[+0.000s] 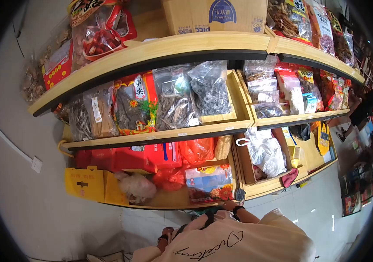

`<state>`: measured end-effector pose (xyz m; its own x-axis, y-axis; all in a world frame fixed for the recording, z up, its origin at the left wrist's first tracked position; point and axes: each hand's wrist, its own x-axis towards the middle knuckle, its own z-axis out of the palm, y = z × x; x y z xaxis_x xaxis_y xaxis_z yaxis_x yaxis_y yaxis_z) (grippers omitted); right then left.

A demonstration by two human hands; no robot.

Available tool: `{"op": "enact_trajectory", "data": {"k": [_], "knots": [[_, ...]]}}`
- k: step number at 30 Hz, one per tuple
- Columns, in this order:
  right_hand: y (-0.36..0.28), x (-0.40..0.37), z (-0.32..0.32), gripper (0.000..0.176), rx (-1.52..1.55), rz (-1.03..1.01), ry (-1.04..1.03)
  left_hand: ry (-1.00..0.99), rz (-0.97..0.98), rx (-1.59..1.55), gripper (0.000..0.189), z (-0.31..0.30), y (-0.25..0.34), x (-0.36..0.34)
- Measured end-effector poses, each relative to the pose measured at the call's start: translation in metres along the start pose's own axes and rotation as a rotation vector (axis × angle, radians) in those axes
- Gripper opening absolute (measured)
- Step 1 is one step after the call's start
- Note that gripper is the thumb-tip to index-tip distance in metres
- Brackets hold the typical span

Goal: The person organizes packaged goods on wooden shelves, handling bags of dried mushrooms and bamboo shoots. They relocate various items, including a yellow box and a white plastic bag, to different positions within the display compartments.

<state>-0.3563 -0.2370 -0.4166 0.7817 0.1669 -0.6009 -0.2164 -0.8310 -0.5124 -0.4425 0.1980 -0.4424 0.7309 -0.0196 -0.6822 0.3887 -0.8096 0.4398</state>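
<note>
Basically, right hand (230,204) sits low centre at the front edge of the bottom wooden shelf (169,201), just below a flat colourful printed box (208,183). Fingers hidden, cannot tell. Left hand (165,236) lower left over grey tiled floor (308,205), fingers unclear too. Cream lettered shirt (239,244) fills bottom.

Flat printed packet (208,182), pale blue on top with red flowered print below, is seen leaned back, face out, on the bottom shelf (173,200). A crumpled red bag (169,179) is seen at its 9 o'clock, touching.
</note>
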Motion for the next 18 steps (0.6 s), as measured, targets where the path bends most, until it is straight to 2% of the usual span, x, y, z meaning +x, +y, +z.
{"op": "enact_trajectory", "data": {"k": [1, 2, 3, 4, 6, 7, 8, 9, 10, 11, 12, 13, 15, 16, 17, 18], "knots": [[-0.002, -0.002, -0.008, 0.036, -0.058, -0.026, -0.114, 0.060, -0.116, -0.109, 0.033, 0.004, -0.001, 0.003], [-0.003, -0.004, -0.013, 0.034, -0.115, -0.047, -0.237, 0.057, -0.117, -0.107, 0.033, 0.003, -0.001, 0.004], [-0.006, -0.003, -0.015, 0.034, -0.113, -0.045, -0.248, 0.029, -0.083, -0.104, 0.033, 0.002, -0.005, 0.001], [-0.010, 0.004, -0.021, 0.030, 0.425, -0.191, -0.395, 0.002, -0.046, -0.107, 0.034, 0.000, -0.002, -0.003], [-0.021, 0.031, -0.049, 0.024, 1.512, -0.462, -0.625, -0.036, 0.026, 0.198, 0.036, 0.017, -0.022, 0.028], [-0.034, 0.025, -0.060, 0.022, 1.836, -0.378, -0.342, -0.152, 0.087, 0.513, 0.041, 0.012, -0.011, 0.024], [-0.050, 0.016, -0.074, 0.021, 2.086, -0.364, -0.010, -0.120, 0.089, 0.358, 0.039, 0.004, -0.002, 0.013], [-0.082, -0.008, -0.116, 0.023, 1.995, -0.212, 0.057, -0.075, 0.088, 0.212, 0.038, -0.002, 0.000, 0.002], [-0.113, -0.028, -0.143, 0.036, 1.906, -0.139, 0.189, 0.077, 0.121, -0.078, 0.035, 0.002, -0.005, -0.005], [-0.106, -0.019, -0.151, 0.038, 1.837, -0.223, 0.165, 0.072, 0.115, -0.069, 0.035, -0.003, 0.002, -0.011], [-0.115, -0.024, -0.168, 0.039, 1.757, -0.200, 0.151, 0.090, -0.022, -0.158, 0.033, -0.007, 0.017, -0.016], [-0.111, -0.023, -0.178, 0.037, 1.681, -0.305, 0.033, 0.108, -0.159, -0.248, 0.031, -0.007, 0.021, -0.018], [-0.120, -0.035, -0.184, 0.032, 1.442, -0.193, 0.187, 0.074, -0.126, -0.292, 0.028, -0.007, 0.010, -0.023], [-0.115, -0.031, -0.182, 0.035, 1.240, -0.112, 0.231, 0.033, -0.045, -0.209, 0.027, -0.007, 0.004, -0.019], [-0.110, -0.028, -0.180, 0.037, 1.044, -0.047, 0.198, -0.005, 0.034, -0.128, 0.026, -0.005, 0.000, -0.013], [-0.105, -0.026, -0.173, 0.038, 1.049, -0.069, 0.133, 0.004, -0.039, -0.149, 0.025, -0.008, 0.008, -0.017]]}}
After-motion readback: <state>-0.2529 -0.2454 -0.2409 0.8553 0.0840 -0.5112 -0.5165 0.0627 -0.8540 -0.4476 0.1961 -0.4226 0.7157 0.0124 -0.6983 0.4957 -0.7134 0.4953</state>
